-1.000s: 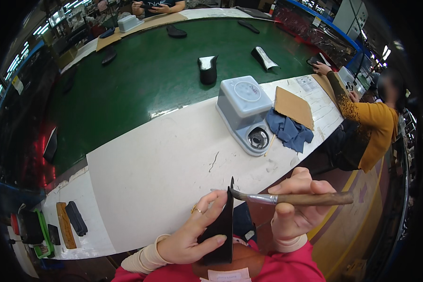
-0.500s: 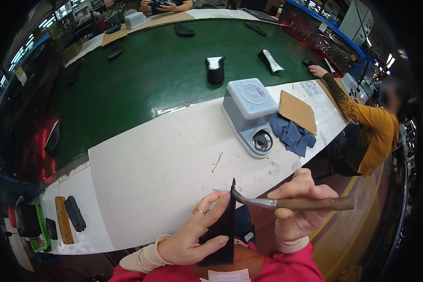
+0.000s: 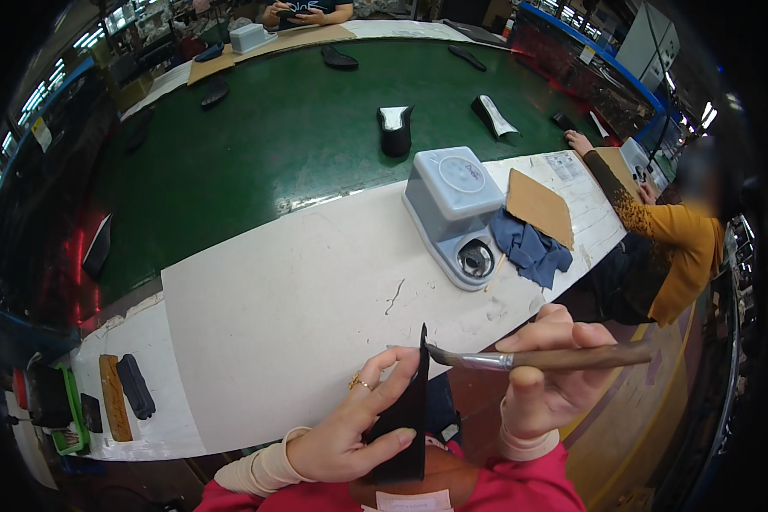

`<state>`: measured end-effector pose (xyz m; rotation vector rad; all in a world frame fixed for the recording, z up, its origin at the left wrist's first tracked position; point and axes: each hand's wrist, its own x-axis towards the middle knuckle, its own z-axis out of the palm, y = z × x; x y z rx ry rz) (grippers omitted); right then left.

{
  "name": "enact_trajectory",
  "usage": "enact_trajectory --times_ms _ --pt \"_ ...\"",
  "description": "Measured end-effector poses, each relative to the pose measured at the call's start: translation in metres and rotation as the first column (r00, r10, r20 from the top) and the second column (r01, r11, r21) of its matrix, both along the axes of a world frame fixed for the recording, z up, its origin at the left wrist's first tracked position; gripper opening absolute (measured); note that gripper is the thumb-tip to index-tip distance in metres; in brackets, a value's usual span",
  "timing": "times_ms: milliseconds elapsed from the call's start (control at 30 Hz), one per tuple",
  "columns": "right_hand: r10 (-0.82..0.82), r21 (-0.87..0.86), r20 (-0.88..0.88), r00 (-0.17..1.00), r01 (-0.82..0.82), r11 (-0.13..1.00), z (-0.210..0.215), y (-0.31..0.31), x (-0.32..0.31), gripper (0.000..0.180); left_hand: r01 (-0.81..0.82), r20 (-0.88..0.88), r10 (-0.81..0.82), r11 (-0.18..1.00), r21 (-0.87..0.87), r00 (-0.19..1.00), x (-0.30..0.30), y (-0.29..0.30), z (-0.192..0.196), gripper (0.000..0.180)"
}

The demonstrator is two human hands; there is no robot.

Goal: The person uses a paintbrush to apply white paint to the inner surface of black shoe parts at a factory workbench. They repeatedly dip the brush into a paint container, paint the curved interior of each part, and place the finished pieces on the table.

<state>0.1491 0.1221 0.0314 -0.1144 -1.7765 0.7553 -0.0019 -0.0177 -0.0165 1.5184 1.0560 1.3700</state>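
My left hand (image 3: 358, 418) holds a thin black piece (image 3: 411, 418) upright near my body, its narrow edge facing right. The fingers lie along its left side, with a ring on one of them. Between the thumb and fingers of my right hand (image 3: 550, 375) is a brush (image 3: 563, 357) with a brown wooden handle and a silver ferrule. Its dark bristles point left and meet the upper right edge of the black piece, or nearly so. On the table beyond stands a grey-blue glue pot (image 3: 454, 200) with a round dark opening in front.
A blue cloth (image 3: 529, 247) and cardboard square (image 3: 539, 207) lie beside the pot. Shoe parts (image 3: 395, 130) rest on the green belt (image 3: 256, 145). Brown and black bars (image 3: 115, 397) and a green basket (image 3: 75, 410) sit at left. A co-worker in yellow (image 3: 683, 256) works at right.
The brush has shifted slightly right and its bristles, bent against the black piece before, are straighter. My left hand stays put. The co-worker's hand at right moved a little.
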Motion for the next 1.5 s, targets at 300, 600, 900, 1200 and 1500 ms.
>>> enact_trajectory --times_ms 300,600,900,1200,1500 --pt "0.093 -0.082 0.017 0.995 -0.092 0.992 0.0024 -0.0003 -0.0011 0.054 -0.028 -0.105 0.026 0.999 -0.017 0.994 -0.0008 -0.0014 0.0059 0.067" --pt "0.088 -0.011 0.034 0.996 -0.087 0.996 -0.0011 0.0012 -0.001 0.054 0.026 -0.055 -0.028 0.999 -0.03 0.998 -0.0016 -0.0002 0.0003 0.078" --pt "0.064 0.024 0.05 0.997 -0.065 0.998 -0.0038 0.0015 -0.0017 0.054 -0.033 0.055 0.034 0.999 -0.019 0.998 0.0034 -0.0019 0.0023 0.073" --pt "0.067 0.027 0.057 0.996 -0.069 0.997 -0.0055 0.001 -0.003 0.056 -0.036 0.162 0.041 0.999 -0.037 0.986 0.0057 -0.0019 0.0053 0.075" --pt "0.07 0.025 0.082 0.994 -0.073 0.997 -0.0067 0.0002 -0.0023 0.058 -0.01 0.251 0.038 0.994 -0.109 0.967 0.0055 -0.0019 0.0064 0.075"
